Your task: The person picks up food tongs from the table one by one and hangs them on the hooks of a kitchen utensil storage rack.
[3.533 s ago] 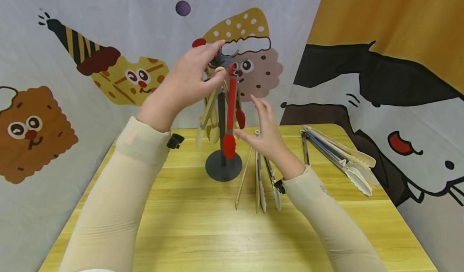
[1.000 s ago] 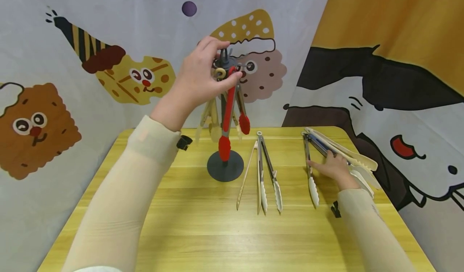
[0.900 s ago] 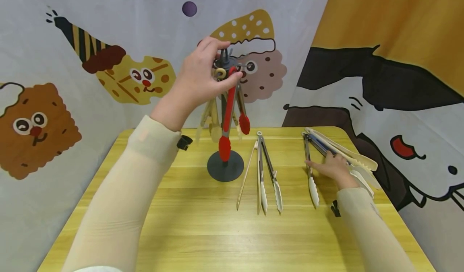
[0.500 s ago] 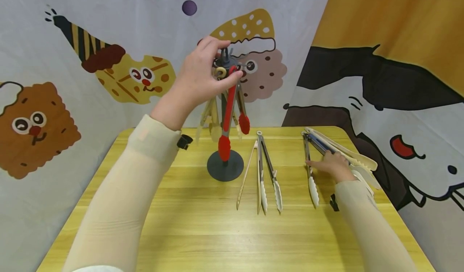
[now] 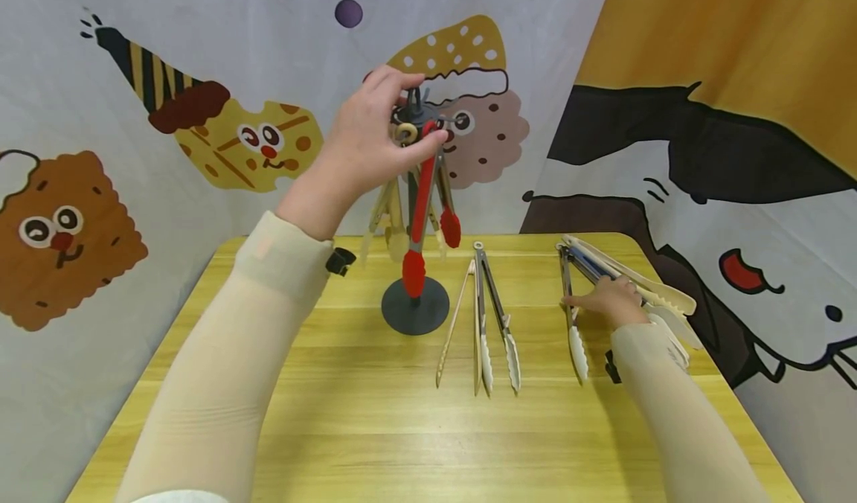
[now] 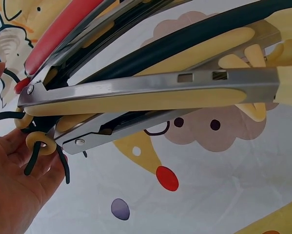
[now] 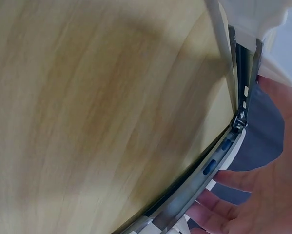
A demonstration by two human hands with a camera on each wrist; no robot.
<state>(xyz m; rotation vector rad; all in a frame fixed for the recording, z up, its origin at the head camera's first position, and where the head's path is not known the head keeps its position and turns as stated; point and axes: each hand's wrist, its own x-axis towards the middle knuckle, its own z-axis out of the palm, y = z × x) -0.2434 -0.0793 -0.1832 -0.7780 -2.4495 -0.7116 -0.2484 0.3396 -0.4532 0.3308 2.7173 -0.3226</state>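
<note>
Head view: dk-grey stand (image 5: pixel 415 317) on wood tbl (image 5: pixel 348 436), hung w/ red tongs (image 5: pixel 422 205) & cream tongs (image 5: pixel 395 220), L hand (image 5: pixel 364 131) clamped round its top, R hand (image 5: pixel 611 300), digits spread, at wht-headed steel tongs (image 5: pixel 577 347), tbl's rt; L wrist: cream-inset handles (image 6: pixel 136 101), dk curved hooks (image 6: pixel 32 160); R wrist: fingertips (image 7: pixel 233 179) touching slotted steel handle (image 7: pixel 195 183).

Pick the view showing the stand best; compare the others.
The head view: only it shows the stand down to its base. The left wrist view shows its hooks close up; the right wrist view, none of it.
</note>
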